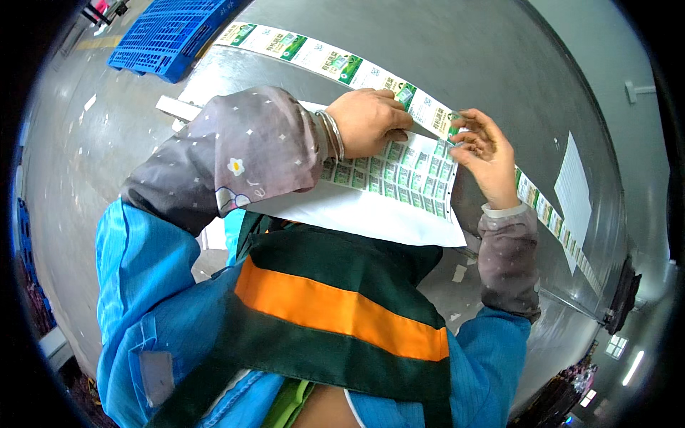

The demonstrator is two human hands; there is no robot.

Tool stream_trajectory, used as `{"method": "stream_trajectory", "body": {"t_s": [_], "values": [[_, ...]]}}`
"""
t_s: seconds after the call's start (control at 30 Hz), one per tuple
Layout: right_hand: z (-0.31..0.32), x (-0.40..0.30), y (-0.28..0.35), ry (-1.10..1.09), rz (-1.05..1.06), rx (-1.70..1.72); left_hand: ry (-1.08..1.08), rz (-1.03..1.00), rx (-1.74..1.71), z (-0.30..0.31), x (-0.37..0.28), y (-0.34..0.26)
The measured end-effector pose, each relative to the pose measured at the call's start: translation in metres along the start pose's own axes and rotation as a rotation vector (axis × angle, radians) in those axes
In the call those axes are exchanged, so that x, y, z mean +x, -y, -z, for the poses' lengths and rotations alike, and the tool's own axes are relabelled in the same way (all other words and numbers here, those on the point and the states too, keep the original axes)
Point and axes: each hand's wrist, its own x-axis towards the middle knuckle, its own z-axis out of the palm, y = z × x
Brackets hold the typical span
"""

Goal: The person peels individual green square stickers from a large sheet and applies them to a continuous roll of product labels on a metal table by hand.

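Note:
A long strip of printed green and white labels (321, 60) runs across the grey metal table and passes under both hands. Below it lies a white sheet (406, 176) with rows of small green stickers bearing printed codes. My left hand (369, 120), with silver bangles at the wrist, rests palm down where strip and sheet meet, fingers curled; its grip underneath is hidden. My right hand (484, 155) is at the strip near the sheet's upper right corner. Its thumb and fingertips are close together over a label, slightly blurred, so whether they pinch anything is unclear.
The metal table (428, 37) curves away beyond the strip. At the right lies a white paper sheet (573, 192), partly beside the strip's far end. A blue plastic pallet (171, 32) is at the upper left, over a floor (69, 160) with paper scraps.

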Motion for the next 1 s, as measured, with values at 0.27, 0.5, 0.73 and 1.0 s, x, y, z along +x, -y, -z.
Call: {"method": "stream_trajectory", "body": {"t_s": [0.27,0.5,0.73,1.0], "values": [[-0.001,-0.006,-0.012,0.1,0.217,-0.183,-0.03,-0.027,0.092,-0.007,0.002,0.001],[0.022,0.037,-0.021,-0.148,-0.123,-0.003,0.276,-0.032,0.046,-0.03,0.027,-0.01],[0.015,0.047,-0.044,-0.086,-0.099,-0.305,0.212,-0.04,-0.044,-0.03,0.023,-0.011],[0.093,0.022,-0.047,-0.199,-0.116,-0.205,0.18,-0.042,-0.017,-0.035,0.021,-0.007]]}}
